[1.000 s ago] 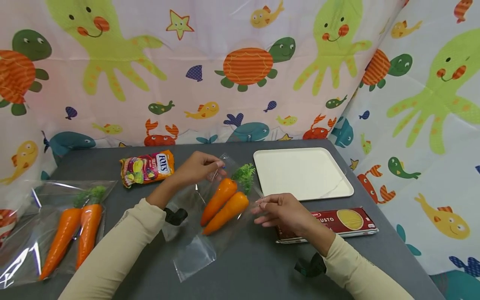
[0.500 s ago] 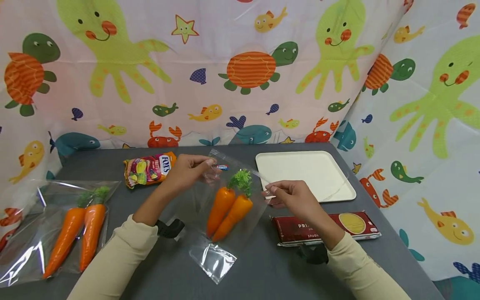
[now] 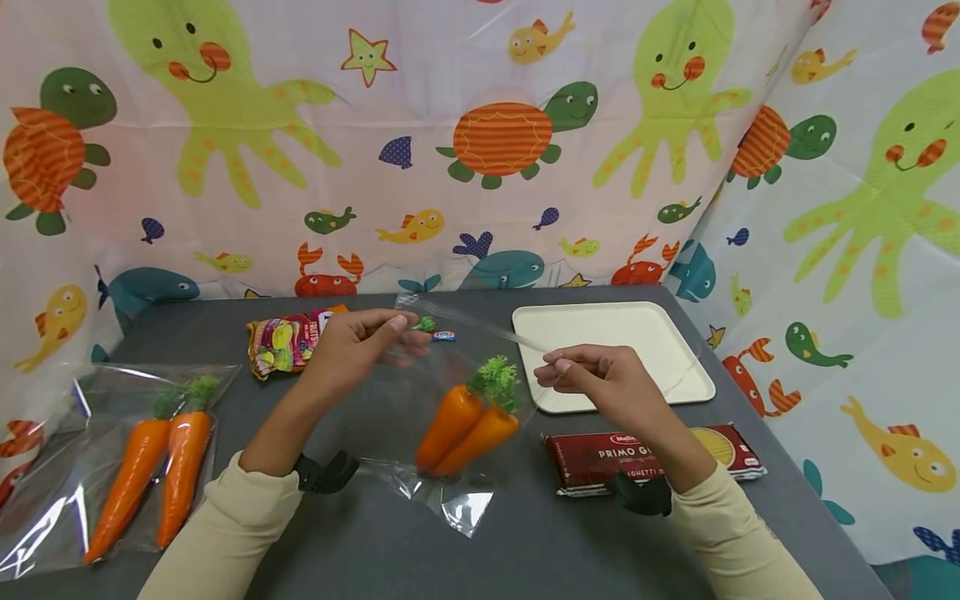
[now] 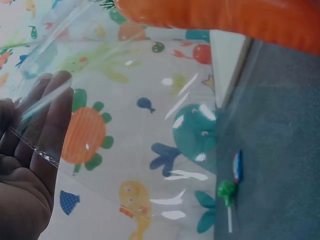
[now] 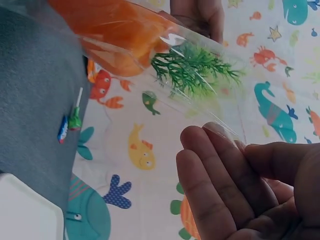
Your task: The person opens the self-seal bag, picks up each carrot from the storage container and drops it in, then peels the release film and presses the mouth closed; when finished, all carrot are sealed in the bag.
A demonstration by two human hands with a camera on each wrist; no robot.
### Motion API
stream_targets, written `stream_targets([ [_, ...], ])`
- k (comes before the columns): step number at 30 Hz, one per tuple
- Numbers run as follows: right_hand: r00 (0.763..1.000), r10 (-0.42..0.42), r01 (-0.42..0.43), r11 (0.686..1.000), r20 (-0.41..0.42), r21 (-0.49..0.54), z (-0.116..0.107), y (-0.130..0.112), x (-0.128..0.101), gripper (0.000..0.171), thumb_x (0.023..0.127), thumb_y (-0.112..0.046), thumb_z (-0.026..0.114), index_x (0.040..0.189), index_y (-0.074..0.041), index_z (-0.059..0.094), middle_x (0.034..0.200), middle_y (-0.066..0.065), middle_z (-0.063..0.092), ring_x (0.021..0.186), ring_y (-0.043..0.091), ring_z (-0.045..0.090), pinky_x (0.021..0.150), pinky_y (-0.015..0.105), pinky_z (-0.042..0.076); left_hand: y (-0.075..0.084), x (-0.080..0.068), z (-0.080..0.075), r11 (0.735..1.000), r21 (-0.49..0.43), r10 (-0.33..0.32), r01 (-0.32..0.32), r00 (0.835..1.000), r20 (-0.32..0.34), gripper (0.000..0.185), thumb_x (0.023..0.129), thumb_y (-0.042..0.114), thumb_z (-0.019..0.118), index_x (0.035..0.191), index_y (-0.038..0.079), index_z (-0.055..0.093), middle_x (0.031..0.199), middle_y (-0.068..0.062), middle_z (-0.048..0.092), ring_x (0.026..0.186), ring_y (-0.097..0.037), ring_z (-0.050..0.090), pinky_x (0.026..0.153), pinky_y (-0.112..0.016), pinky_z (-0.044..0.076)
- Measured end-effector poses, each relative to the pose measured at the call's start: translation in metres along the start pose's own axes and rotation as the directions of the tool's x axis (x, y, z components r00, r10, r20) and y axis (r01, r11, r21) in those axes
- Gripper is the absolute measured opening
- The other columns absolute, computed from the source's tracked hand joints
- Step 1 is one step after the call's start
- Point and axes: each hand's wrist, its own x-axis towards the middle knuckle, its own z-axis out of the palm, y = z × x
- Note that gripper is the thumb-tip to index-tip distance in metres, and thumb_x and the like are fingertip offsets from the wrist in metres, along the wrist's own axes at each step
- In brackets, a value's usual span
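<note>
A clear plastic bag (image 3: 467, 504) hangs between my hands, raised off the grey table. Inside it are two orange carrots (image 3: 465, 429) with green leafy tops (image 3: 495, 379). My left hand (image 3: 360, 342) pinches the bag's upper left edge between thumb and fingers. With thumb and forefinger, my right hand (image 3: 611, 383) pinches the upper right edge. The right wrist view shows the leafy tops (image 5: 192, 72) lying near the edge that hand holds. On the table behind the bag lie a green lollipop (image 4: 227, 192) and a small blue-wrapped sweet (image 4: 238, 165).
A second clear bag (image 3: 45, 467) with two carrots (image 3: 180, 467) lies at the left. Behind my left hand is a Fox's fruit candy packet (image 3: 281, 342). A cream tray (image 3: 637, 333) stands back right; a red spaghetti pack (image 3: 592, 462) lies partly behind my right forearm.
The bag has been lifted and its top edge pulled wider, with the hands farther apart. The carrots have shifted slightly right; the green lollipop now shows beside the left fingers.
</note>
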Motion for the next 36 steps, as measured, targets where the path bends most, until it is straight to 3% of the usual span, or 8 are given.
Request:
stream_targets([
  [6,1.000,-0.026,0.026,0.999,-0.012,0.035,-0.005,-0.008,0.002,0.024,0.101,-0.013,0.056,0.116,0.001,0.067,0.104,0.010,0.072,0.096,0.028,0.069,0.082,0.034,0.055,0.014,-0.006,0.001,0.999,0.029,0.042,-0.042,0.999,-0.014,0.032,0.101,0.024,0.056,0.119,0.000,0.067,0.100,-0.011,0.073,0.090,-0.027,0.071,0.079,-0.038,0.057],
  [10,0.998,-0.059,0.060,0.998,-0.032,0.025,-0.008,-0.015,0.006,0.022,0.100,-0.011,0.056,0.113,0.001,0.069,0.105,0.009,0.072,0.098,0.022,0.069,0.084,0.034,0.054,0.027,-0.010,0.001,0.993,0.072,0.102,-0.099,0.994,-0.040,0.028,0.101,0.020,0.056,0.117,0.001,0.069,0.099,-0.009,0.074,0.090,-0.028,0.071,0.084,-0.036,0.055],
  [18,0.988,-0.137,0.139,0.990,-0.070,0.020,-0.012,-0.026,0.012,0.019,0.099,-0.007,0.056,0.110,0.002,0.070,0.104,0.011,0.072,0.099,0.023,0.069,0.085,0.033,0.054,0.050,-0.014,0.000,0.956,0.141,0.263,-0.256,0.964,-0.032,0.023,0.100,0.008,0.055,0.116,-0.002,0.068,0.098,-0.010,0.074,0.087,-0.024,0.072,0.083,-0.033,0.055],
  [26,0.996,-0.076,0.076,0.997,-0.042,0.008,-0.007,-0.014,0.014,0.023,0.097,-0.012,0.062,0.117,-0.002,0.067,0.108,0.007,0.072,0.102,0.020,0.068,0.088,0.030,0.053,0.051,-0.019,0.004,0.954,0.186,0.240,-0.234,0.971,-0.007,0.023,0.099,0.008,0.058,0.116,-0.003,0.069,0.095,-0.007,0.074,0.086,-0.021,0.072,0.084,-0.030,0.054],
  [29,0.991,-0.113,0.110,0.993,-0.078,-0.042,-0.003,-0.010,0.017,0.026,0.095,-0.013,0.065,0.120,-0.005,0.067,0.113,0.005,0.070,0.106,0.018,0.065,0.092,0.028,0.050,0.049,-0.017,0.008,0.961,0.185,0.205,-0.204,0.979,0.010,0.023,0.099,0.011,0.058,0.115,0.000,0.071,0.093,-0.004,0.075,0.086,-0.019,0.072,0.080,-0.029,0.055],
  [31,0.974,-0.184,0.174,0.981,-0.131,-0.088,0.000,-0.011,0.019,0.028,0.094,-0.010,0.066,0.121,-0.006,0.067,0.116,0.004,0.069,0.110,0.017,0.063,0.096,0.028,0.048,0.049,-0.016,0.011,0.966,0.180,0.184,-0.185,0.983,0.021,0.022,0.099,0.014,0.058,0.113,0.003,0.072,0.092,-0.002,0.075,0.086,-0.019,0.072,0.068,-0.028,0.055],
  [33,0.938,-0.289,0.268,0.955,-0.190,-0.127,0.003,-0.013,0.021,0.029,0.091,-0.003,0.067,0.121,-0.005,0.068,0.117,0.005,0.068,0.112,0.017,0.061,0.098,0.030,0.047,0.049,-0.015,0.013,0.970,0.174,0.169,-0.171,0.985,0.029,0.021,0.099,0.014,0.059,0.111,0.004,0.073,0.091,-0.001,0.075,0.085,-0.019,0.072,0.054,-0.031,0.050],
  [36,0.845,-0.480,0.451,0.876,-0.235,-0.170,0.008,-0.021,0.025,0.031,0.085,0.009,0.069,0.115,0.000,0.070,0.115,0.010,0.069,0.112,0.021,0.063,0.098,0.034,0.047,0.050,-0.015,0.017,0.974,0.166,0.151,-0.153,0.988,0.026,0.021,0.099,0.016,0.060,0.110,0.004,0.073,0.090,-0.002,0.075,0.085,-0.020,0.072,0.042,-0.033,0.037],
])
